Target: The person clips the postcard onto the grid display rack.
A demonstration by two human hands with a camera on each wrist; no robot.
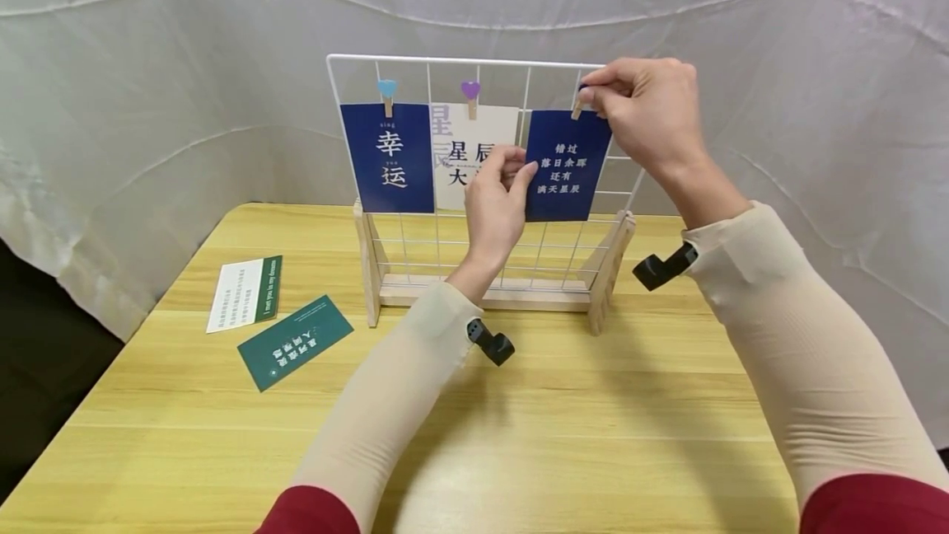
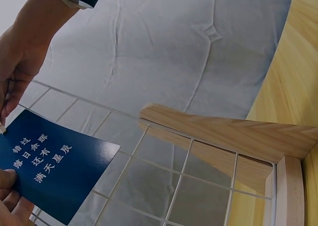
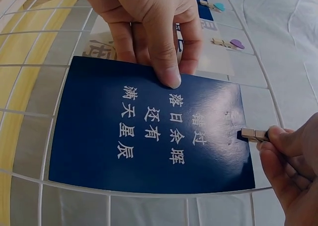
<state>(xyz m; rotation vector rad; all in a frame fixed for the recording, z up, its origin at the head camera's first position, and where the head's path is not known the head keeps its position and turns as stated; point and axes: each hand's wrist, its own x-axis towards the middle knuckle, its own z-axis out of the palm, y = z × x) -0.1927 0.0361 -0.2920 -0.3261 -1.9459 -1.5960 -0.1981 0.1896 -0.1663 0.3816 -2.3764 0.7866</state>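
While against the grid, left hand (image 1: 495, 196) pinching blue card (image 1: 567, 165), right hand (image 1: 648, 110) pinching wooden clip (image 3: 254, 134).

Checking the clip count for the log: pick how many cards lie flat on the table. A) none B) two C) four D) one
B: a white and green card and a green card lie on the table, left of the grid stand.
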